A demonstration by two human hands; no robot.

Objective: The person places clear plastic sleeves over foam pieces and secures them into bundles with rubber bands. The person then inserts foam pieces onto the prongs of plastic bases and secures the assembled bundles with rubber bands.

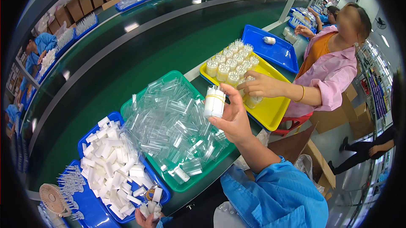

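My right hand [235, 122] is closed around a bundle of white pieces [214, 102] with clear tips, tied by a yellow rubber band, held up over the green tray's right side. At the lower edge, my left hand [146, 221] is closed on several small white pieces [151, 207], partly cut off by the frame. Just above it, tan rubber bands [150, 193] lie at the corner of a blue tray [165, 198] heaped with white blocks [111, 156]. Clear plastic sleeves [169, 118] fill the green tray [179, 75] between my hands.
A yellow tray [272, 120] holds rows of similar bundles [232, 63]; a co-worker's hand [264, 86] in a pink sleeve reaches among them. Behind it, a blue tray [275, 54] carries one bundle. At left are clear pronged parts [71, 181] and a small fan [54, 199]. A green conveyor runs behind.
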